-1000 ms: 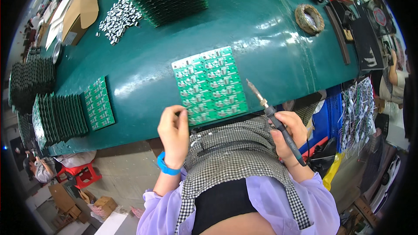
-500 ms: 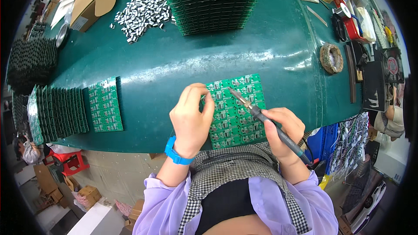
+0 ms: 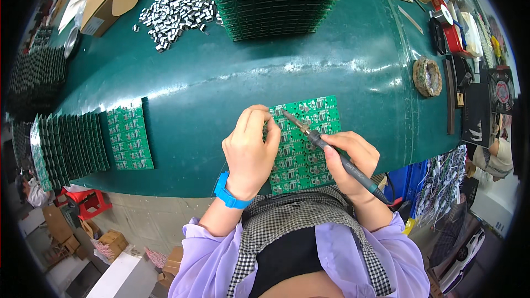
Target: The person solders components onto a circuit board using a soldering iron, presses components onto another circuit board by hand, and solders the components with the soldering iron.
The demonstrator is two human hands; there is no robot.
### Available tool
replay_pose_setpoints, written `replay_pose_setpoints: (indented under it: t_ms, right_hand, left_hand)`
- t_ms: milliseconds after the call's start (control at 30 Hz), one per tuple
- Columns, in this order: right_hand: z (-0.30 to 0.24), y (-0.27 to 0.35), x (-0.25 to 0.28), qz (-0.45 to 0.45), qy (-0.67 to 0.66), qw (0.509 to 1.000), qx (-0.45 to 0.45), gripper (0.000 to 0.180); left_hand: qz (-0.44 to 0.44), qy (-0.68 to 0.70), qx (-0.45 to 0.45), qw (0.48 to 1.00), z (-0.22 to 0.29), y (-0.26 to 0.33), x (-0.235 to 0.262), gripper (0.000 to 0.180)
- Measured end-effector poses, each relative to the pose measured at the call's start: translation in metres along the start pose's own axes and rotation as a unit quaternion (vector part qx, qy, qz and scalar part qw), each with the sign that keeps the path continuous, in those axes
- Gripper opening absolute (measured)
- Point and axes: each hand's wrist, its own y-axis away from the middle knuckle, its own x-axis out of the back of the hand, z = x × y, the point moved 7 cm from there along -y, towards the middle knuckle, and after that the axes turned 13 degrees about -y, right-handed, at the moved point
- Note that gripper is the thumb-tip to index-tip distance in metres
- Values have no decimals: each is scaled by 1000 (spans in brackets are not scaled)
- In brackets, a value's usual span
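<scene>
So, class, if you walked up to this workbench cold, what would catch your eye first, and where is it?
First, the two hands at the near edge of the green table: the left hand presses on a green circuit board panel while the right hand holds a soldering iron, tip down on it. Next, the fanned rows of boards at left and the heap of small silver parts at the far side.

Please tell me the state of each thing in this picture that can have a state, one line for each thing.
Left hand: resting on the circuit panel, holding it flat.
Right hand: closed on the soldering iron.
Soldering iron: held slanted, tip down on the panel.
Circuit panel: flat at the table's near edge.
Board stack: lying flat, untouched.
Solder coil: lying flat on the table.
Metal parts: loose in a heap.
</scene>
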Motion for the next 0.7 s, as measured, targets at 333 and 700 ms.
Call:
replay_pose_setpoints:
  t_ms: [333, 700]
  right_hand:
    - [-2, 6, -3, -1, 0, 1000, 3, 15]
    - [-11, 16, 6, 0, 20, 999, 33, 15]
  left_hand:
    - [-44, -1, 19, 999, 2, 2, -2, 11]
    - [-87, 18, 31, 996, 2, 10, 1, 13]
